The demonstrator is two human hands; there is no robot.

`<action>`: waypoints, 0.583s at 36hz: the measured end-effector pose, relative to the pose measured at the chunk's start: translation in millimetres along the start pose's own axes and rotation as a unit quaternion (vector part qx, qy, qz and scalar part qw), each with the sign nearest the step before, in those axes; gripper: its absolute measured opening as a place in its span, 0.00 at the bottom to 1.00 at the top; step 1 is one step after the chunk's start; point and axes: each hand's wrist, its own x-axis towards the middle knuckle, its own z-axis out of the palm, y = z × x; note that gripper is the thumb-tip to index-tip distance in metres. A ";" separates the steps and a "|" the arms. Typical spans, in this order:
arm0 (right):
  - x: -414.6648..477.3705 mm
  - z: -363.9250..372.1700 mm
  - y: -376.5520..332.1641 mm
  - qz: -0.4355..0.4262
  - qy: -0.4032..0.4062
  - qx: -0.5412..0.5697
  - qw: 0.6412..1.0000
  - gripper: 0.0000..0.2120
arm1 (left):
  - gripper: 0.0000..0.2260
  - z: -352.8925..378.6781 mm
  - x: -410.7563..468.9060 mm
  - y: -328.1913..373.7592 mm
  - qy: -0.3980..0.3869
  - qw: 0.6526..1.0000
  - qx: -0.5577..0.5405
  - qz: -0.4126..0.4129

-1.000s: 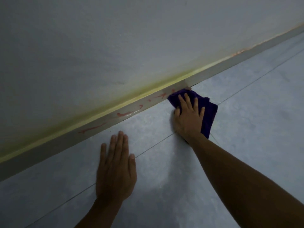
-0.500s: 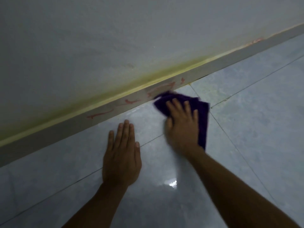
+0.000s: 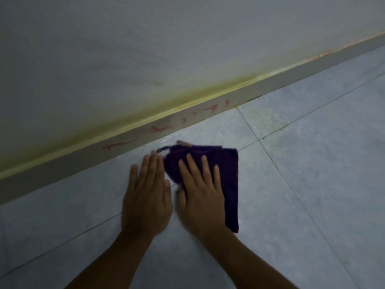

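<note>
Head view, right hand (image 3: 200,198) blurred, half-covering purple cloth (image 3: 229,165)

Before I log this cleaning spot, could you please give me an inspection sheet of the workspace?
Surface: tiled floor, pale grey, with thin grout lines.
Job's things: purple cloth, folded, lying on the floor just short of the skirting board.
Clutter: nothing seen.
Grips: left hand flat on the floor, fingers straight, close beside the cloth; right hand pressing flat on the cloth, fingers straight.
Cables: nothing seen.
Surroundings: wall with a yellow-green stain along its foot; red marks on the skirting board.
</note>
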 end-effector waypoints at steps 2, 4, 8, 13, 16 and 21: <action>-14.7 -0.9 11.6 -0.002 0.008 0.014 1.000 0.27 | 0.27 1.4 -0.3 -1.2 0.001 1.000 -0.003 -0.004; -15.8 -6.2 30.9 0.022 0.024 0.022 0.999 0.28 | 0.28 2.7 -0.7 -1.7 0.004 1.000 -0.011 -0.006; 20.6 -29.5 91.8 0.146 0.056 0.003 0.988 0.29 | 0.29 4.0 -1.1 -1.3 0.006 1.000 -0.020 -0.009; 96.4 -50.5 165.6 0.220 0.045 -0.007 0.974 0.30 | 0.29 4.9 -1.1 -0.8 0.006 1.000 -0.022 -0.009; 109.9 -50.3 162.0 0.209 0.046 -0.022 0.977 0.29 | 0.29 4.9 -0.4 -0.4 0.006 1.000 -0.029 -0.009; 77.8 -38.8 88.4 0.083 0.011 -0.013 0.996 0.31 | 0.29 2.9 -0.5 -0.9 -0.002 0.999 -0.036 -0.010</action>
